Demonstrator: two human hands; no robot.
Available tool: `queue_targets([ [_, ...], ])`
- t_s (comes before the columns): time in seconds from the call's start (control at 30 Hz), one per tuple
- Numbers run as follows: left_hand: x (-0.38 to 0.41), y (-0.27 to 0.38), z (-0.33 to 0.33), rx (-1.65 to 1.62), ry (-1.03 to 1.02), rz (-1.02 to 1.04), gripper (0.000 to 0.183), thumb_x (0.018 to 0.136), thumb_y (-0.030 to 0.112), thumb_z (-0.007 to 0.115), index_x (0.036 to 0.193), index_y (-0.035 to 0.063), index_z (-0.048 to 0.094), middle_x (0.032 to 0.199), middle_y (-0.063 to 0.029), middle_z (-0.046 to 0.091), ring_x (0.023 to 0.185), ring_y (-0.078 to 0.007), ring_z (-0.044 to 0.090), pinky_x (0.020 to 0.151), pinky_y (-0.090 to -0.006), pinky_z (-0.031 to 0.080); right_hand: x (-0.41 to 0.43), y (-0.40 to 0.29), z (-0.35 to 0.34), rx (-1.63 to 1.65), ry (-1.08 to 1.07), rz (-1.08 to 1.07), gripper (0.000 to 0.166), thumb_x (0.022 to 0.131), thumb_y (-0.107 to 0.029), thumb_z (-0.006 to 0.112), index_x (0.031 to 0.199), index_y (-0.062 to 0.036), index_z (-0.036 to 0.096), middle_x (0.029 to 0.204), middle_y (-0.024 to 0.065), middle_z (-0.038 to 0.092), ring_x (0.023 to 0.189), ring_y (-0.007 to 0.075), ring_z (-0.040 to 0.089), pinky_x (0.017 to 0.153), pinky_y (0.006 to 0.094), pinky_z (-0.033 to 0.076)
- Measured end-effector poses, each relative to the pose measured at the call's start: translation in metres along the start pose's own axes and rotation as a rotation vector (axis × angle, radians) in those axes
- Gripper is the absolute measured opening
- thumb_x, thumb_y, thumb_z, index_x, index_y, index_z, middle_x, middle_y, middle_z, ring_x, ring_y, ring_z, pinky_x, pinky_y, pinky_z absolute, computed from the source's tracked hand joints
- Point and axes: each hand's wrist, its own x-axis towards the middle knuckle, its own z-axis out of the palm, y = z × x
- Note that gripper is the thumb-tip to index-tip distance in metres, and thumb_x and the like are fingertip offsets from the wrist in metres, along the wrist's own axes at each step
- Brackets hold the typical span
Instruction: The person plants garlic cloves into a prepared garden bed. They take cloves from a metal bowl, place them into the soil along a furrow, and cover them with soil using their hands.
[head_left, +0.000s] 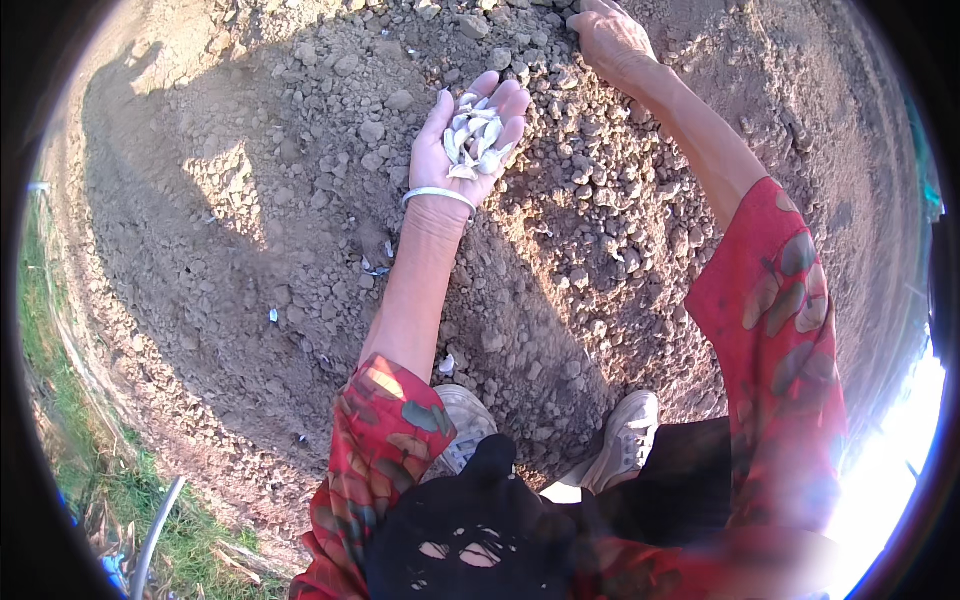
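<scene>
My left hand (431, 154) is turned palm up, fingers slightly curled, and cradles a small heap of pale garlic cloves (474, 135). A white bangle (439, 193) circles that wrist. At the top edge of the view, my right hand (615, 41) reaches down to the loose, cloddy soil (592, 195). Its fingertips are partly cut off by the picture's rim, so whether they pinch anything is hidden. Below and between both arms lies crumbly brown earth, partly in shadow.
My two light shoes (469, 420) stand on the soil. Small whitish bits (274, 315) are scattered over the ground, one pale piece (447, 365) near my left shoe. Green grass (172, 517) borders the plot at lower left, where a grey hose or pipe (156, 532) curves.
</scene>
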Motion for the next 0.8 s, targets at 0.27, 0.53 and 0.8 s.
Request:
queue_targets([
  [0.27,0.007,0.000,-0.003,0.086,-0.046,-0.006,0.043,0.097,0.030,0.037,0.122,-0.0038,0.046,0.117,-0.0197,0.056,0.108,-0.0316,0.056,0.097,-0.0493,0.043,-0.058,-0.062,-0.037,0.118,0.027,-0.559,0.009,0.080,-0.010,0.060,0.085,-0.0053,0.065,0.082,0.0074,0.058,0.081,0.0225,0.058,0.074,0.0342,0.051],
  [0.53,0.003,-0.005,0.013,0.030,0.056,-0.012,0.031,0.095,0.026,0.044,0.110,0.0003,0.054,0.106,-0.0149,0.061,0.101,-0.0287,0.059,0.094,-0.0468,0.045,-0.055,-0.075,-0.021,0.025,-0.259,-0.556,0.012,0.078,-0.003,0.060,0.088,-0.0018,0.066,0.083,0.0125,0.060,0.082,0.0243,0.063,0.074,0.0338,0.055],
  [0.8,0.005,-0.007,0.009,0.121,0.151,0.037,0.027,0.095,0.023,0.044,0.105,0.0001,0.056,0.102,-0.0142,0.063,0.100,-0.0271,0.059,0.095,-0.0434,0.045,-0.055,-0.072,-0.024,0.047,-0.355,-0.499,0.014,0.084,-0.009,0.057,0.094,-0.0026,0.064,0.089,0.0102,0.060,0.078,0.0204,0.063,0.073,0.0317,0.055],
])
